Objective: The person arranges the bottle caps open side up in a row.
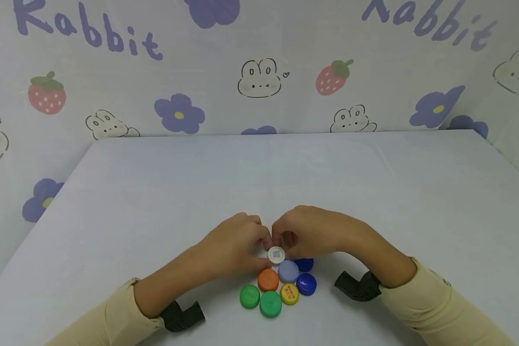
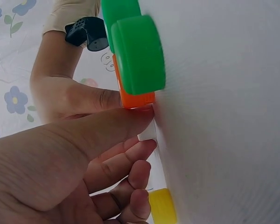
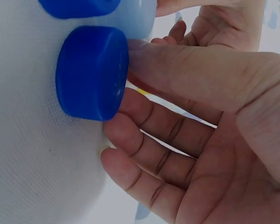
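Note:
A white bottle cap (image 1: 276, 254) with a small square print lies between both hands. My left hand (image 1: 238, 247) holds its left side between thumb and index finger; in the left wrist view the white cap (image 2: 148, 131) shows partly between them. My right hand (image 1: 313, 233) has its curled index finger and thumb at the cap's far and right sides. Touching or close below are a light blue cap (image 1: 288, 271) and an orange cap (image 1: 268, 279). A dark blue cap (image 1: 304, 265), partly hidden in the head view, sits beside the right thumb (image 3: 168, 70).
Nearer the person lie a second dark blue cap (image 1: 306, 284), a yellow printed cap (image 1: 289, 293) and two green caps (image 1: 270, 303). In the left wrist view a yellow cap (image 2: 162, 206) stands beyond the fingertips. White cloth (image 1: 264, 182) covers the table.

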`<action>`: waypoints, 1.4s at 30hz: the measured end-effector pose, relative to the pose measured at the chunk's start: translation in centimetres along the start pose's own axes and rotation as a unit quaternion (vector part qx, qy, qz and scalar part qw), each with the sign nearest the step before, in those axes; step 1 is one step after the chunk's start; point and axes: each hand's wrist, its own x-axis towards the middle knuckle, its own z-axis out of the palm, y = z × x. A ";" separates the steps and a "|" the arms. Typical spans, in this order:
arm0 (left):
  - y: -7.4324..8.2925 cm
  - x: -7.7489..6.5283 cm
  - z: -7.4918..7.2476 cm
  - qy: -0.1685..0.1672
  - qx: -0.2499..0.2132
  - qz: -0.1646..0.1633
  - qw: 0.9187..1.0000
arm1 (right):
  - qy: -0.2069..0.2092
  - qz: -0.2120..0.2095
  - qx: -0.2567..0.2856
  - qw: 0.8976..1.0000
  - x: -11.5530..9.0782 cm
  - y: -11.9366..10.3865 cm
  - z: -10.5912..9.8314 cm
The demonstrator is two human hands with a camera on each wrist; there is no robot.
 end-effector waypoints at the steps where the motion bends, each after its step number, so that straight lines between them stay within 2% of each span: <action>1: 0.0 0.0 0.0 0.000 0.000 -0.001 1.000 | -0.001 -0.005 0.001 1.000 0.0 0.1 0.0; 6: 0.1 0.0 0.0 0.002 -0.001 0.002 1.000 | -0.006 -0.018 0.011 1.000 0.0 0.3 -0.1; 14: 0.3 -0.2 0.0 0.004 0.004 -0.001 1.000 | -0.006 -0.017 0.020 1.000 0.1 0.2 0.0; 23: 0.3 -0.3 0.0 0.013 0.011 0.012 1.000 | -0.007 -0.017 0.019 1.000 0.4 0.2 0.1; 28: 0.3 -0.3 -0.1 0.007 0.004 0.003 1.000 | -0.012 -0.021 0.037 0.999 0.5 0.6 0.0; 31: 0.2 -0.4 -0.3 0.007 -0.008 -0.010 1.000 | -0.011 -0.037 0.053 0.998 0.4 1.0 -0.1; 35: 0.1 -0.4 -0.9 0.019 -0.029 -0.030 0.999 | 0.013 -0.053 0.063 0.997 0.2 1.3 -0.6; 42: 0.4 -0.3 -2.6 0.054 -0.058 -0.056 0.995 | 0.084 -0.079 0.092 0.989 -0.1 1.4 -1.3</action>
